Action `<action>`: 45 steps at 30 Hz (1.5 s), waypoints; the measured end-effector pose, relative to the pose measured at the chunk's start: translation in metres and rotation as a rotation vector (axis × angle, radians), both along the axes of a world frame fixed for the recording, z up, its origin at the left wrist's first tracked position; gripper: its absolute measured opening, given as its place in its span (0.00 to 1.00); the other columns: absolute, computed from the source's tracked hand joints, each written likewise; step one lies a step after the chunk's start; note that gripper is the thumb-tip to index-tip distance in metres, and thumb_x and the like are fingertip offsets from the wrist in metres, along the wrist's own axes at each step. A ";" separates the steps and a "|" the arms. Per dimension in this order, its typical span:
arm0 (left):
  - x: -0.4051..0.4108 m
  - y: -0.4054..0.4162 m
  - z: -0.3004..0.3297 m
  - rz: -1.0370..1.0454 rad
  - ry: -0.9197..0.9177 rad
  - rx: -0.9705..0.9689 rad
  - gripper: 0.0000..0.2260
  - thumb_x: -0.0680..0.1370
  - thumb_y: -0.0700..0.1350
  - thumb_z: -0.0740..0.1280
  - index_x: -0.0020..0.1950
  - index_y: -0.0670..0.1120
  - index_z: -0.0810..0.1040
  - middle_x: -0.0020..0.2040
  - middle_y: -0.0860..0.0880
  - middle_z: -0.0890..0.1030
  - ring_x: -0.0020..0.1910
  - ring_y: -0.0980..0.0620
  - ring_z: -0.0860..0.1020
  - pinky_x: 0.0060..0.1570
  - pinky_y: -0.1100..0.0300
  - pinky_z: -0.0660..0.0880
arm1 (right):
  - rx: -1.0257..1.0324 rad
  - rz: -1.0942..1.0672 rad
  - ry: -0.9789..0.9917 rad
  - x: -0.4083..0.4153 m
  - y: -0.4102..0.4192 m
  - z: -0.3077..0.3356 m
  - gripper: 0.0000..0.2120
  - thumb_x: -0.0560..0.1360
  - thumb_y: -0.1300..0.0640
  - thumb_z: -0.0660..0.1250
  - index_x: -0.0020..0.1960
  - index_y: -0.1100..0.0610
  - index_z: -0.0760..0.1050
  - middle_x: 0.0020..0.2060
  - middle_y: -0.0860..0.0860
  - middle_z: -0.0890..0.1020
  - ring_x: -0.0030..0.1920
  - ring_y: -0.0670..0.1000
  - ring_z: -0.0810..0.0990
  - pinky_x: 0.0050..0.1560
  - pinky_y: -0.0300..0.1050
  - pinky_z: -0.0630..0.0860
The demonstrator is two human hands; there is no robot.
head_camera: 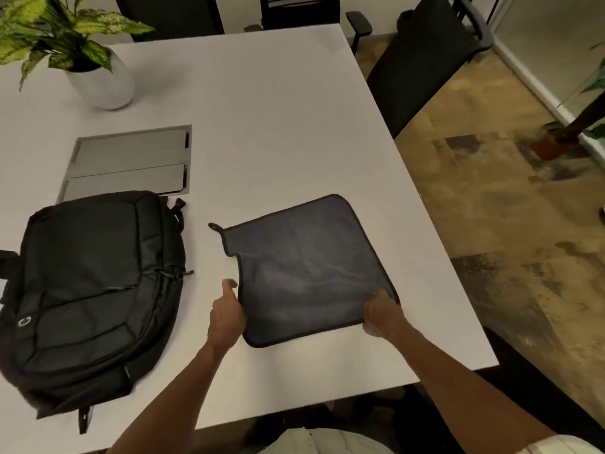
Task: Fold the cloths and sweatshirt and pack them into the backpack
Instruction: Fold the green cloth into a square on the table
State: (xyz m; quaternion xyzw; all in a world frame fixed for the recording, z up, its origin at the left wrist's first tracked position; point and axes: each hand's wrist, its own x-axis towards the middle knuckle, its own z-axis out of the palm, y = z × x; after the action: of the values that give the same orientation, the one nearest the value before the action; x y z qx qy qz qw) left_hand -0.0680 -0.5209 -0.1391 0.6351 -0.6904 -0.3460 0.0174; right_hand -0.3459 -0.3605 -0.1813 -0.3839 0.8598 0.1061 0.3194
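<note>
Dark cloth (311,270), lower centre on the bench (278,126), with both hands at its near edge: right hand (381,314) pinching its corner, left hand (227,317) curled on the opposite edge; backpack (95,290) lies closed at left.

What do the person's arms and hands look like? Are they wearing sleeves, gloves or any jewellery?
Both forearms are bare, with no sleeves reaching down them. The left hand and the right hand wear no gloves, and no rings, bracelet or watch show. At the bottom edge of the head view a bit of light cream-coloured clothing shows on the person's body.
</note>
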 end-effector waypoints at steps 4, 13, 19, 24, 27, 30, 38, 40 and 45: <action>0.003 -0.012 -0.006 -0.079 -0.077 -0.022 0.07 0.80 0.40 0.62 0.58 0.45 0.69 0.46 0.44 0.79 0.39 0.47 0.78 0.42 0.50 0.81 | 0.264 0.175 -0.163 0.011 0.005 0.024 0.11 0.77 0.55 0.63 0.40 0.61 0.73 0.39 0.54 0.77 0.38 0.53 0.76 0.39 0.42 0.71; 0.070 -0.015 -0.033 -0.132 -0.356 -0.109 0.14 0.76 0.34 0.57 0.58 0.38 0.77 0.49 0.36 0.81 0.48 0.35 0.79 0.46 0.47 0.76 | -0.075 0.157 -0.386 0.039 0.015 0.012 0.15 0.77 0.51 0.66 0.44 0.64 0.78 0.42 0.57 0.82 0.40 0.53 0.79 0.38 0.41 0.73; 0.084 -0.008 -0.035 -0.507 -0.514 -0.228 0.27 0.60 0.32 0.75 0.59 0.35 0.77 0.55 0.30 0.77 0.52 0.30 0.77 0.46 0.43 0.79 | -0.237 0.417 -0.021 0.043 0.007 -0.004 0.30 0.79 0.45 0.61 0.78 0.51 0.58 0.77 0.55 0.57 0.75 0.59 0.60 0.70 0.59 0.65; 0.078 -0.004 -0.055 -0.645 -0.422 -0.067 0.33 0.79 0.38 0.63 0.80 0.51 0.52 0.80 0.42 0.46 0.78 0.40 0.51 0.69 0.48 0.69 | -0.031 0.508 0.033 0.022 -0.001 -0.011 0.39 0.79 0.39 0.58 0.78 0.45 0.35 0.78 0.49 0.35 0.78 0.56 0.38 0.74 0.66 0.44; 0.068 -0.005 -0.057 -0.669 -0.428 0.010 0.39 0.77 0.42 0.68 0.80 0.54 0.46 0.80 0.44 0.40 0.79 0.41 0.47 0.71 0.49 0.66 | 0.042 0.474 0.063 0.007 -0.009 -0.009 0.41 0.79 0.41 0.60 0.78 0.44 0.33 0.77 0.49 0.33 0.78 0.56 0.36 0.73 0.68 0.42; 0.062 0.000 -0.058 -0.718 -0.419 0.034 0.40 0.77 0.48 0.69 0.80 0.54 0.46 0.80 0.44 0.38 0.79 0.41 0.47 0.72 0.50 0.64 | 0.069 0.410 0.107 -0.007 -0.011 -0.007 0.40 0.80 0.45 0.61 0.78 0.43 0.34 0.78 0.51 0.33 0.78 0.58 0.37 0.73 0.69 0.43; 0.062 0.035 -0.059 -0.717 -0.221 -0.162 0.29 0.76 0.46 0.70 0.75 0.49 0.65 0.76 0.41 0.62 0.72 0.38 0.67 0.65 0.48 0.72 | -0.370 0.482 -0.019 0.018 0.010 -0.001 0.28 0.76 0.46 0.67 0.73 0.52 0.66 0.72 0.56 0.64 0.70 0.59 0.65 0.65 0.58 0.71; 0.067 0.040 -0.061 -0.705 -0.144 -0.190 0.22 0.76 0.48 0.70 0.69 0.48 0.72 0.68 0.44 0.71 0.63 0.43 0.75 0.60 0.52 0.76 | -0.439 0.561 -0.061 0.027 0.019 0.001 0.21 0.73 0.45 0.69 0.62 0.53 0.73 0.59 0.51 0.71 0.58 0.53 0.72 0.56 0.50 0.74; 0.070 0.040 -0.059 -0.739 -0.119 -0.089 0.11 0.79 0.50 0.65 0.60 0.50 0.77 0.65 0.49 0.73 0.61 0.50 0.74 0.63 0.60 0.73 | -0.329 0.606 -0.197 0.027 0.035 0.001 0.09 0.72 0.52 0.73 0.45 0.56 0.76 0.46 0.50 0.76 0.45 0.50 0.75 0.43 0.41 0.70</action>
State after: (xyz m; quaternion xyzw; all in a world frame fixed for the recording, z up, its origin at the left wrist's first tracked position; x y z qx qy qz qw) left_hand 0.0021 -0.4808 -0.1983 0.3609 -0.8872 -0.2608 -0.1211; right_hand -0.3187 -0.3257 -0.1801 -0.6760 0.6777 0.0186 0.2889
